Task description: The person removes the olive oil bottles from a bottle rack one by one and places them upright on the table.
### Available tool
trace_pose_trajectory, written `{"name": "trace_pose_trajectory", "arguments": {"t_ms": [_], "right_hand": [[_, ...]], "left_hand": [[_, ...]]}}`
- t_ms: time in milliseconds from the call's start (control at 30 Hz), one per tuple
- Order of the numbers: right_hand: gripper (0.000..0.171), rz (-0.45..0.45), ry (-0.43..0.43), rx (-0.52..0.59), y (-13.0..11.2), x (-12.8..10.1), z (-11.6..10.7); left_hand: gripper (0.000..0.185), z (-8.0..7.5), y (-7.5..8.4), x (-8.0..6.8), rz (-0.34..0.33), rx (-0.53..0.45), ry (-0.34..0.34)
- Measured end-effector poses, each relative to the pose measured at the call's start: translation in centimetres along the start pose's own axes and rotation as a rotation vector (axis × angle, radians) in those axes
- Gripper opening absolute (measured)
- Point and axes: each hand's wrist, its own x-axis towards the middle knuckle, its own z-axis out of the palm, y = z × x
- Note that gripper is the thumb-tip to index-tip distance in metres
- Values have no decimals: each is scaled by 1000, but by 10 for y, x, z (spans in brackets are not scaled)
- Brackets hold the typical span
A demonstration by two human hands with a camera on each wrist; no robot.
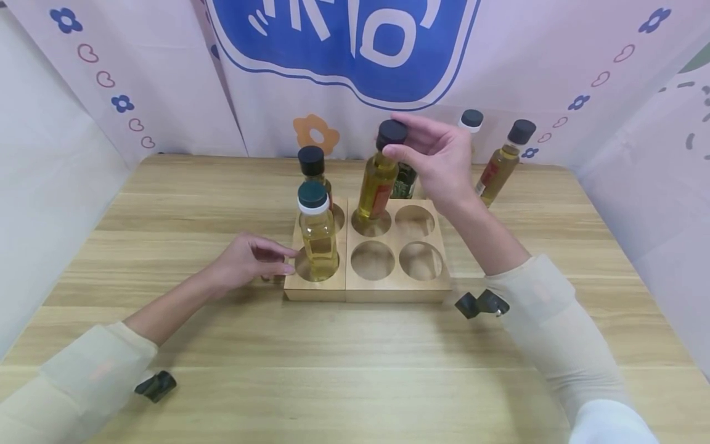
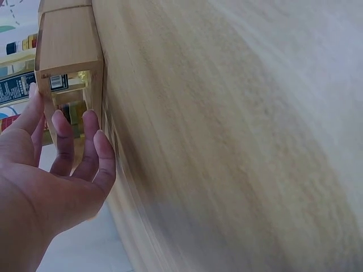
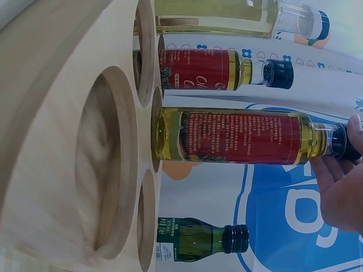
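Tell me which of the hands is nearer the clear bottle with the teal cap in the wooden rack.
Left. The left hand touches the wooden rack beside the clear teal-capped bottle; the right hand pinches the red-labelled oil bottle's black cap.

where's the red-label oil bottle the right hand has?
Head view: the red-label bottle stands in the rack's back middle hole, right hand gripping its black cap, with the teal-capped bottle to its front left.
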Motion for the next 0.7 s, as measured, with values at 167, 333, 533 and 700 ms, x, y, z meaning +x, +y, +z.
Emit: {"name": "trace_pose_trajectory", "arguments": {"t_ms": [167, 333, 533, 700], "right_hand": [[40, -2, 6, 12, -1, 0, 1], [43, -8, 7, 14, 0, -1, 2], [42, -1, 14, 11, 0, -1, 2], [41, 17, 15, 3, -1, -1, 2]], "left_hand": [[37, 0, 1, -1, 0, 0, 1], [37, -1, 0, -1, 7, -3, 3], [37, 0, 0, -1, 20, 0, 7], [36, 0, -1, 0, 13, -8, 1]]}}
